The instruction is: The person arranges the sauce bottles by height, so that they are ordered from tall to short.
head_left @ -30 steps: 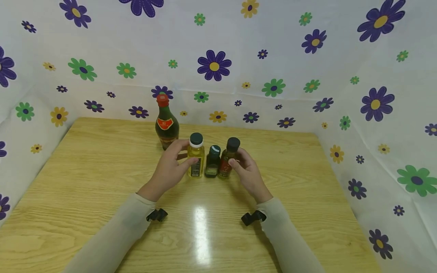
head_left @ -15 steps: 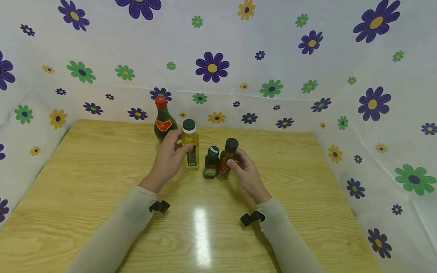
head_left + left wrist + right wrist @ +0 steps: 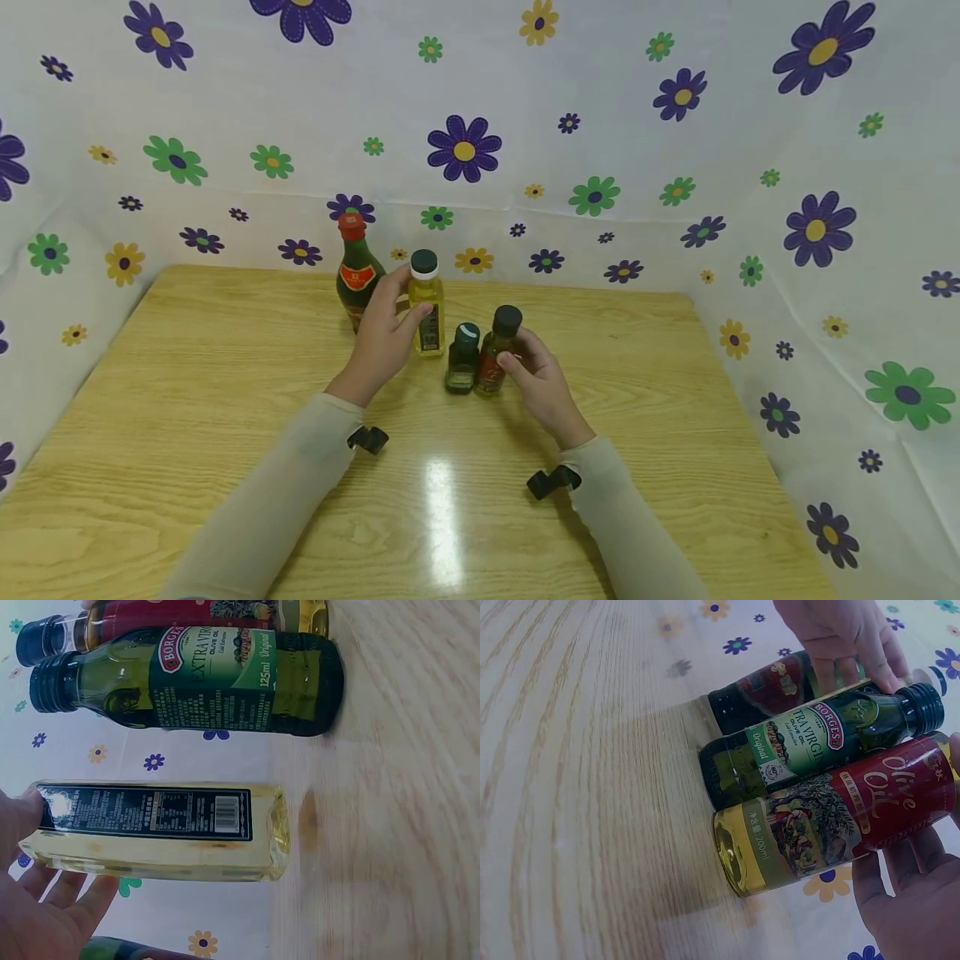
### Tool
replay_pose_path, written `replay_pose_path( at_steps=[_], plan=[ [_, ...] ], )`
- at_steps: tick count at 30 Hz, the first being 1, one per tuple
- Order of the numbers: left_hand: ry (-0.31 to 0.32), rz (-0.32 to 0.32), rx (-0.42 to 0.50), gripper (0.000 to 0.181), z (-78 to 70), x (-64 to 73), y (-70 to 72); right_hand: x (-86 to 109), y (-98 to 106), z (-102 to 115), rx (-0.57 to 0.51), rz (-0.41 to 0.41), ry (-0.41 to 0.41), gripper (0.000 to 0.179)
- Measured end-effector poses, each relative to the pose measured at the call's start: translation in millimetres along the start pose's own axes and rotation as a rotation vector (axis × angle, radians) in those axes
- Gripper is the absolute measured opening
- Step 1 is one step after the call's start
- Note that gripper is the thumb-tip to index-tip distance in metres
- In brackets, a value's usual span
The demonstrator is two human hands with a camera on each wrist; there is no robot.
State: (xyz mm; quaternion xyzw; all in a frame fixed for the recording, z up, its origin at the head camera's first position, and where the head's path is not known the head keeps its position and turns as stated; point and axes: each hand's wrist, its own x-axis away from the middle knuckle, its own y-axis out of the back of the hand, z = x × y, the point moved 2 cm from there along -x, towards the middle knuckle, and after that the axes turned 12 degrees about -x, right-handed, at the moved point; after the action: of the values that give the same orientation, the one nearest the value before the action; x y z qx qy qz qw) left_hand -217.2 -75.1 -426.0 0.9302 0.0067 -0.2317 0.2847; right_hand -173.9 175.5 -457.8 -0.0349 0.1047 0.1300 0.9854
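Note:
My left hand point(image 3: 384, 337) grips a square clear bottle of yellow oil point(image 3: 157, 829) with a green cap and white collar, fingers on one side and thumb on the other. In the left wrist view its base is off the wood. With my right hand point(image 3: 546, 387) I hold a round olive oil bottle point(image 3: 840, 814) with a red label and black cap, upright on the table. Between them stands a small dark green Borges olive oil bottle point(image 3: 462, 367), close against the red-labelled one. Behind my left hand is a tall dark green bottle point(image 3: 358, 279) with a red cap.
The wooden table point(image 3: 225, 400) carries all the bottles. A white flower-printed cloth point(image 3: 480, 75) hangs along the back and continues down the right side point(image 3: 885, 317).
My left hand has lifted the yellow oil bottle and carried it back, away from the small Borges bottle, first slightly left, then right again. My right hand and its bottle have stayed put.

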Motion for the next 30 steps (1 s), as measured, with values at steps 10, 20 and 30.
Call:
replay_pose_path(
  at_steps=[10,20,30],
  plan=[
    [0.015,-0.026,-0.001,0.057,6.9,-6.9,-7.0,-0.5,-1,0,0.006,0.001,0.010,0.040],
    [0.004,-0.068,0.000,0.058,14.4,-15.0,-7.2,-1.0,-1,0,0.014,-0.002,0.020,0.040],
    [0.009,-0.065,0.002,0.056,11.5,-15.1,-11.7,0.7,-1,1,0.006,-0.006,0.006,0.041]
  ],
)
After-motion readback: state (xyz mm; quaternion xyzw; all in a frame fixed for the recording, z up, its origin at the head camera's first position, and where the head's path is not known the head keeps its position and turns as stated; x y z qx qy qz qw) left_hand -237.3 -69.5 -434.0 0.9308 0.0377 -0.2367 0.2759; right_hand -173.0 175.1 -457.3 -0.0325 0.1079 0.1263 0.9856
